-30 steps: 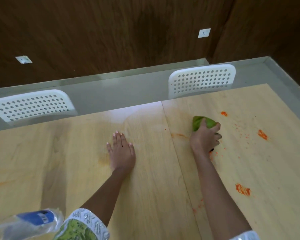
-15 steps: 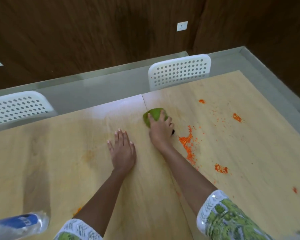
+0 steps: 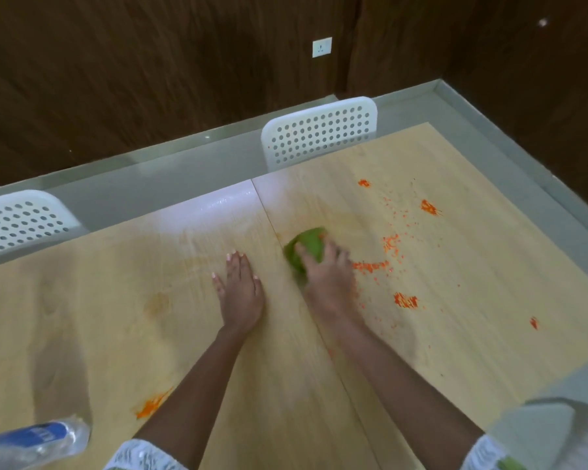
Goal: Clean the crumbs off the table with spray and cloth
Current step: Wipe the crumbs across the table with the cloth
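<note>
My right hand [image 3: 326, 276] grips a bunched green cloth [image 3: 306, 247] and presses it on the light wooden table [image 3: 455, 317], just right of the seam between the two tabletops. Orange crumbs [image 3: 370, 266] lie in a line right beside that hand, with more patches further right [image 3: 404, 300] and at the far side [image 3: 428, 206]. My left hand [image 3: 240, 293] lies flat on the table with its fingers straight, left of the seam. A clear spray bottle [image 3: 34, 439] with a blue label lies at the bottom left corner. An orange smear [image 3: 151, 405] sits near my left forearm.
Two white perforated chair backs stand at the table's far edge, one at the left [image 3: 17, 222] and one at the middle [image 3: 319, 130]. A grey floor strip and dark wooden wall [image 3: 150, 79] run behind. A pale chair part [image 3: 540, 432] shows at the bottom right.
My right hand swept the cloth left to the seam, then back a little to the right and nearer, leaving crumbs gathered beside it. My left hand stayed flat in place.
</note>
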